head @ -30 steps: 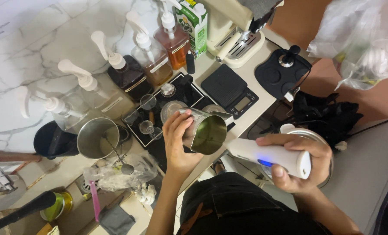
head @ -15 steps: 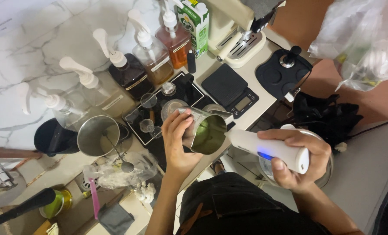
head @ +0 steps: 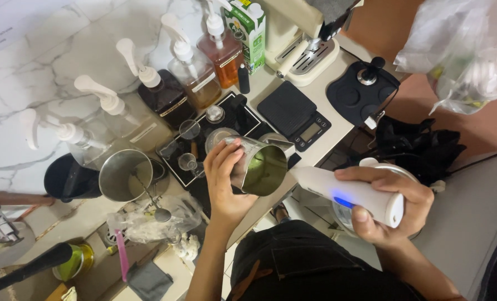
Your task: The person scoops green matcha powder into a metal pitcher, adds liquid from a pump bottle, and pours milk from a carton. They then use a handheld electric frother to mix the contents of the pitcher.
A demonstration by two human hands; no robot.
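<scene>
While a marble wall (head: 31,72) backs the crowded counter (head: 337,125), both hands work above its edge.
Left hand (head: 223,184) is clamped around a tilted steel pitcher (head: 262,167); right hand (head: 388,206) grips a white frother (head: 346,192), its tip at the pitcher mouth.

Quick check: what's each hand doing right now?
Left hand: closed around the shiny steel pitcher.
Right hand: closed around the white handheld frother.

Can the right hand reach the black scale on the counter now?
Probably not freely: the right hand is wrapped around a white frother, so it is occupied, though nothing stands between it and the scale.
</scene>
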